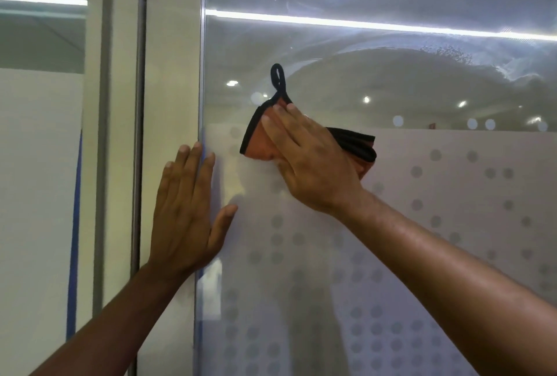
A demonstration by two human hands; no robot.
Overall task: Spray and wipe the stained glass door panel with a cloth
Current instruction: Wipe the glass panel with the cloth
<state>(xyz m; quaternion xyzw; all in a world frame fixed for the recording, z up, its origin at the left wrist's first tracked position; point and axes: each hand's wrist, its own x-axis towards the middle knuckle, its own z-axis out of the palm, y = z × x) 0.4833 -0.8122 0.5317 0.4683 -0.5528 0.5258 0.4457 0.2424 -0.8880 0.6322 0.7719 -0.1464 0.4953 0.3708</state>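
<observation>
Glass door panel (391,80) fills the centre and right of the view, standing upright, clear above and covered below by a frosted film (452,255) patterned with grey dots.

The right hand (310,161) lies flat with straight fingers, pressing a folded orange cloth (259,140) with black trim against the glass at the top edge of the film. It pins the cloth rather than gripping it. A black hanging loop (278,80) sticks up above the fingertips. The left hand (187,212) is also flat and holds nothing. Its palm spreads across the panel's left edge (201,74), partly on the pale frame (171,74) beside it.

High on the right, a wet, hazy smear (452,55) with droplets arcs across the clear glass. No spray bottle is in view.

Likely risks:
- The cloth could slide out from under the flat fingers, since nothing holds it in a grip.
- The bracing left palm could leave new prints on the glass.
- The damp arc could dry into streaks if it is not reached.
- Fingers on the door edge could be pinched if the panel swings.

The cloth is near the left edge, so a leftward stroke has little room. To the right and upward, the glass is open for long passes.
</observation>
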